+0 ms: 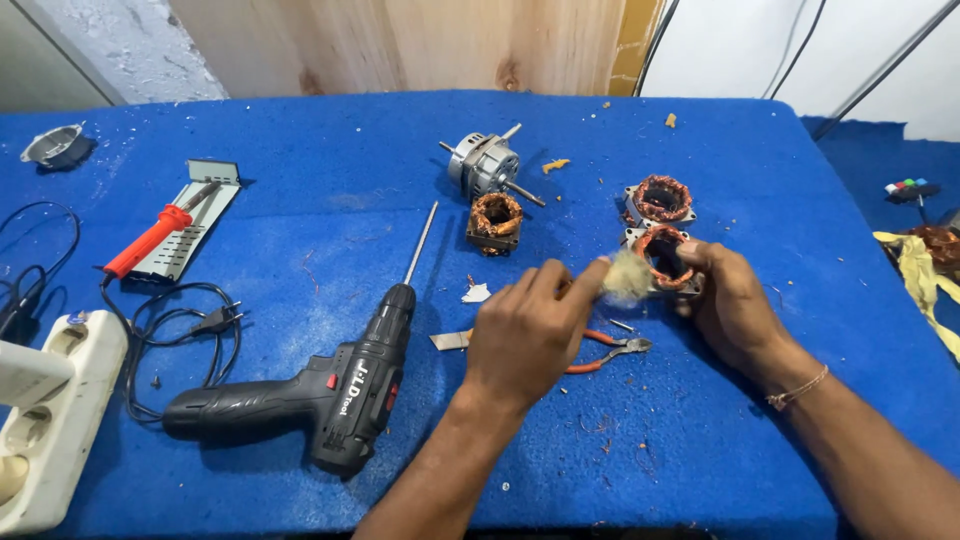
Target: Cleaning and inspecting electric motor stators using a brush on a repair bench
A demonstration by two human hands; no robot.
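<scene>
A blue felt-covered table (300, 210) stands against a wood-panelled wall (420, 40) (white wall (720, 50) at right, evenly lit).

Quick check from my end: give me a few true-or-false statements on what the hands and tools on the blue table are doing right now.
1. The right hand grips a copper-wound stator. True.
2. The left hand holds the black cordless drill. False: the drill lies untouched on the table; the left hand's fingers pinch a pale fibre tuft.
3. The orange-handled pliers lie on the blue table. True.
4. The soldering iron rests on the white power strip. False: it rests on a metal plate.
</scene>
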